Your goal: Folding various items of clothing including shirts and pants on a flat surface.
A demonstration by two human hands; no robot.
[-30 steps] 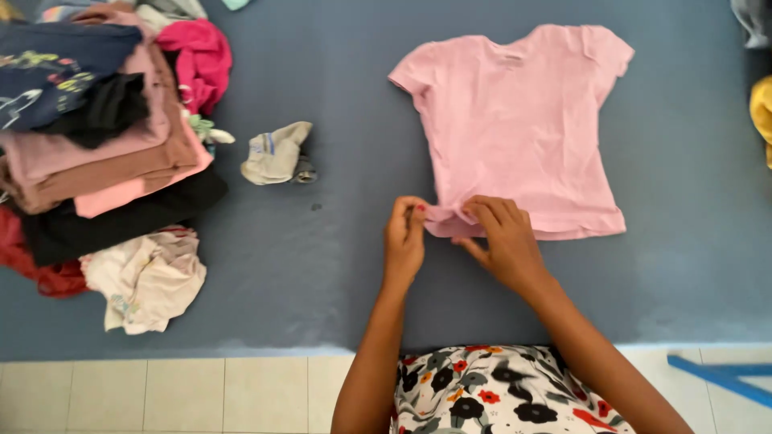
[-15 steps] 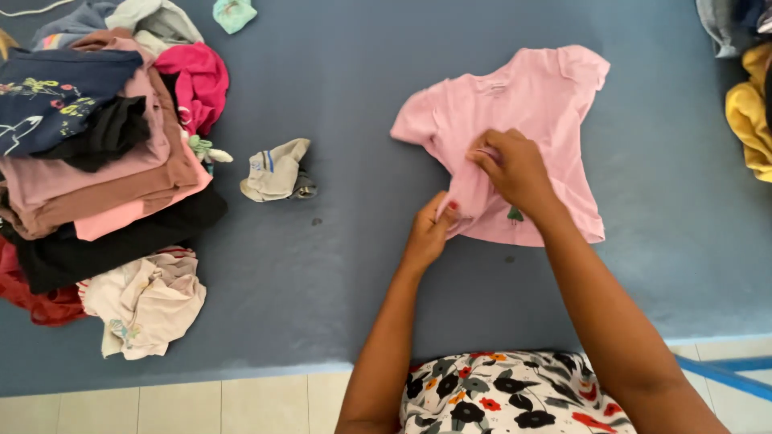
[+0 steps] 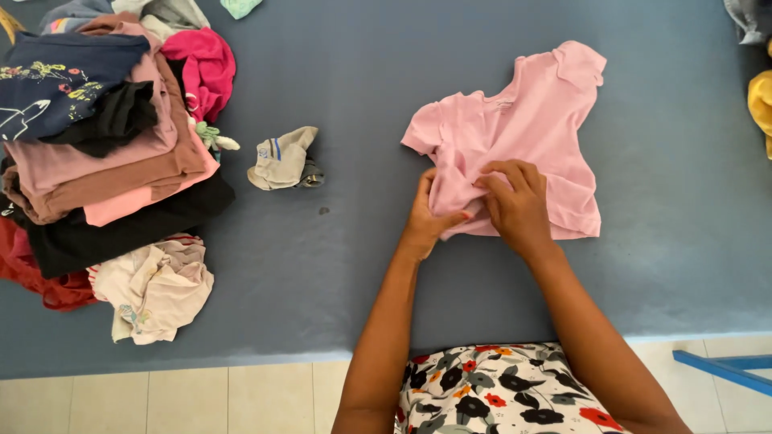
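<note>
Your left hand [image 3: 425, 219] pinches the lower left edge of the pink T-shirt [image 3: 523, 133], thumb on top and fingers curled under the cloth. Your right hand [image 3: 515, 202] lies over the bunched fabric just beside it, fingers bent and gripping a fold of the same hem area. The two hands nearly touch. The shirt lies on the blue table [image 3: 362, 72], at about one o'clock from your hands, its collar and sleeves pointing away from you toward twelve and one o'clock, the body slightly skewed.

To handle this step well, keep both pinches on the one layer you mean to move, so the layer beneath stays flat. The cloth looks thin and limp, so it probably wrinkles if you drag it; lift it a little off the table instead of sliding it. Keep the far sleeves flat and watch that the skewed body does not twist further.

At about ten o'clock from your hands lies a small grey bundle of socks [image 3: 283, 159], well apart from the shirt. Further out, at nine to ten o'clock, sits a pile of folded clothes [image 3: 104, 153] with a crumpled cream garment [image 3: 157, 285] at its near edge. A yellow garment [image 3: 761, 100] shows at the table's right edge, at about two o'clock.
</note>
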